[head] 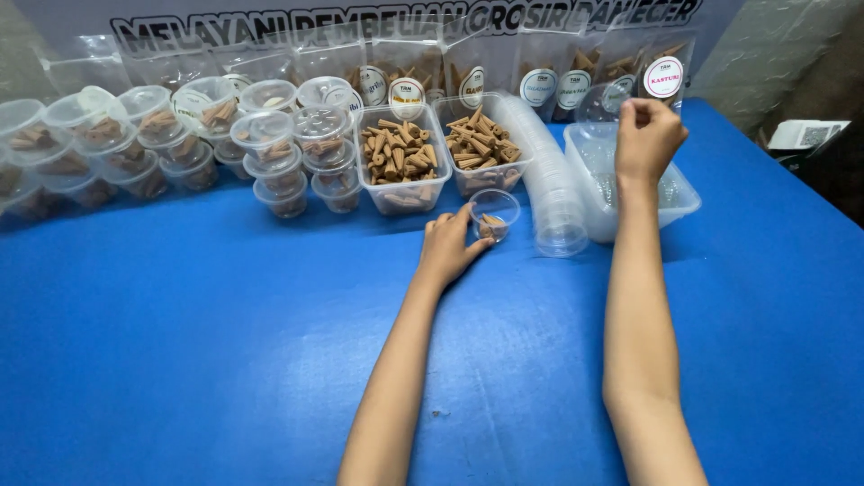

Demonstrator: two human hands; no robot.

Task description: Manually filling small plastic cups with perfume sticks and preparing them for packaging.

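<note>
Stacked lidded cups [270,135] of brown cones, labelled pouches [540,76], blue table [180,342]

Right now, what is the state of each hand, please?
Left hand: open, fingers touching a small clear cup with a few brown cones inside.
Right hand: raised over a clear tray, fingers pinched together; what they hold cannot be told.

Head camera looks down, close, across the blue table [180,360].
</note>
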